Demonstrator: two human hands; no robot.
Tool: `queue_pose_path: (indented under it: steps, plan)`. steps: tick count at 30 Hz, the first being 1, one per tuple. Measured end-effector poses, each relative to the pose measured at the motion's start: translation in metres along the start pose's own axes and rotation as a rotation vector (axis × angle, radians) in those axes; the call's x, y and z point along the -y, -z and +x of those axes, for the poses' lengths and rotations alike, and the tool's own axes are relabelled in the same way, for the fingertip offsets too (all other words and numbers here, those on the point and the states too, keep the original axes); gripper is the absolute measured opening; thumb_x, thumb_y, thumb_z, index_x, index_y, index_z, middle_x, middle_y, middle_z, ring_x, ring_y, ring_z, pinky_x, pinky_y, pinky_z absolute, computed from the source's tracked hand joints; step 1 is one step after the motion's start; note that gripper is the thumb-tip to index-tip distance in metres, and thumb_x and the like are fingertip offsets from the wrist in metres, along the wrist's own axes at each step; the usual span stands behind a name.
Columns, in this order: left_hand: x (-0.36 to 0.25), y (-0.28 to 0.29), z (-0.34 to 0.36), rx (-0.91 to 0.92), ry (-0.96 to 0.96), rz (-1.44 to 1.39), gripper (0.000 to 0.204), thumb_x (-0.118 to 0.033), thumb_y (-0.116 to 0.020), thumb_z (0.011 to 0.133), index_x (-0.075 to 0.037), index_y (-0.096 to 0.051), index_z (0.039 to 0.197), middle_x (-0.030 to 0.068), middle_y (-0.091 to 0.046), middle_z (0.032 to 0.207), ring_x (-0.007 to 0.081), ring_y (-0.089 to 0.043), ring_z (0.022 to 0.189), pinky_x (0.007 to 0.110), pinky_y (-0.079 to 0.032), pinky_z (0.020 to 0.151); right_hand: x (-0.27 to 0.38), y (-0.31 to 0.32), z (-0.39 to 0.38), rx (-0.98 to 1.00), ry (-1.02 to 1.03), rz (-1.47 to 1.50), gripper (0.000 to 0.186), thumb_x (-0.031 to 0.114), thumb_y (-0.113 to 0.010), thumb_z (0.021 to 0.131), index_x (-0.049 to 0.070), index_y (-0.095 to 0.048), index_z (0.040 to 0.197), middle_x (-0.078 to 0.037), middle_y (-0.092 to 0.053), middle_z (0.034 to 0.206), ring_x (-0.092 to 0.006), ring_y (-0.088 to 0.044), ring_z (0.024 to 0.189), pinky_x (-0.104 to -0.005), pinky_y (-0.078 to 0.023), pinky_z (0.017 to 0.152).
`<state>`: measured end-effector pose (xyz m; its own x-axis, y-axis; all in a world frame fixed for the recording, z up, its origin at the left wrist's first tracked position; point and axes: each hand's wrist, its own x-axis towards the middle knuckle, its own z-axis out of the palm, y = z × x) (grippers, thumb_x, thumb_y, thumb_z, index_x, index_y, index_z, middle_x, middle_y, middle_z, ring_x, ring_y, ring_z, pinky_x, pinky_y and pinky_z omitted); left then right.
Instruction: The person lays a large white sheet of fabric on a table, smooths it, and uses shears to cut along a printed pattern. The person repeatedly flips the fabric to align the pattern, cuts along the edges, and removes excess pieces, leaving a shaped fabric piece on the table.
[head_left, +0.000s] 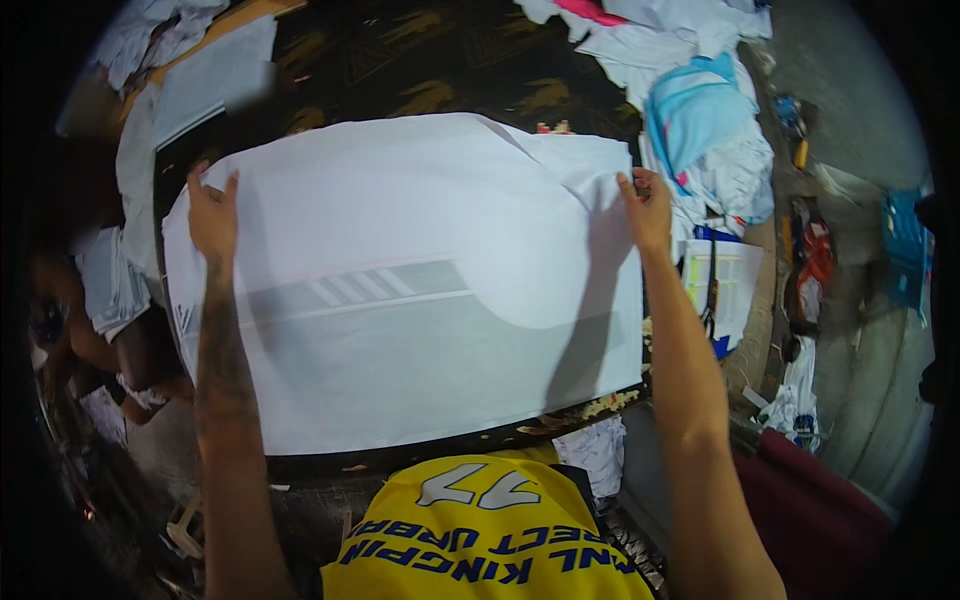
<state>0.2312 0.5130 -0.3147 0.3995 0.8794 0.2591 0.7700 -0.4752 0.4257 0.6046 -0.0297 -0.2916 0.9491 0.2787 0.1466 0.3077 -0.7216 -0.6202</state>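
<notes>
A large white sheet (400, 190) lies spread in front of me; whether it is cloth or paper I cannot tell. Its lower part shows a grey panel (430, 370) with pale slanted stripes and a curved white border. At the far left of the sheet, my left hand (212, 215) rests with thumb and forefinger apart, the fingertips touching near its edge. My right hand (648, 208) pinches the upper right edge between thumb and fingers. A fold runs through the sheet close to that corner.
Beneath lies a black surface with gold prints (420, 60). White and light-blue cloth (705, 120) is heaped at the far right, above papers (735, 290) and black scissors (711, 290). More pale sheets (215, 80) lie far left. Another person's arm or leg (150, 350) shows at the left.
</notes>
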Motion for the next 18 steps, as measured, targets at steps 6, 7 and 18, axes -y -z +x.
queue_pose_path:
  steps: [6,7,18]
  plan:
    - [-0.175,-0.004,-0.219,0.37,-0.607,-0.336,0.059,-0.018,-0.086,0.087,-0.01,-0.063,0.142,0.0128,-0.063,0.134,0.0328,-0.057,0.132,0.052,-0.04,0.113,-0.006,0.108,-0.175,0.413,-0.071,-0.346,0.021,0.023,-0.082,0.092,0.004,-0.076,0.101,-0.017,-0.071,0.103,-0.0406,-0.068,0.103,-0.0516,-0.053,0.088]
    - [-0.204,-0.008,-0.24,0.456,-0.665,-0.399,0.057,-0.019,-0.085,0.088,-0.009,-0.063,0.14,0.0126,-0.061,0.135,0.033,-0.056,0.13,0.053,-0.039,0.113,-0.012,0.123,-0.202,0.399,-0.166,-0.293,0.026,0.022,-0.085,0.089,0.002,-0.075,0.101,-0.017,-0.071,0.099,-0.0377,-0.069,0.096,-0.0487,-0.054,0.084]
    - [-0.335,-0.013,-0.344,0.611,-0.757,-0.352,0.078,-0.038,-0.074,0.099,-0.007,-0.044,0.164,0.0207,-0.042,0.164,0.0385,-0.037,0.155,0.056,-0.029,0.127,-0.062,0.156,-0.269,0.355,-0.341,-0.002,0.028,0.019,-0.087,0.089,0.002,-0.067,0.1,-0.012,-0.07,0.083,-0.0279,-0.07,0.072,-0.0427,-0.056,0.07]
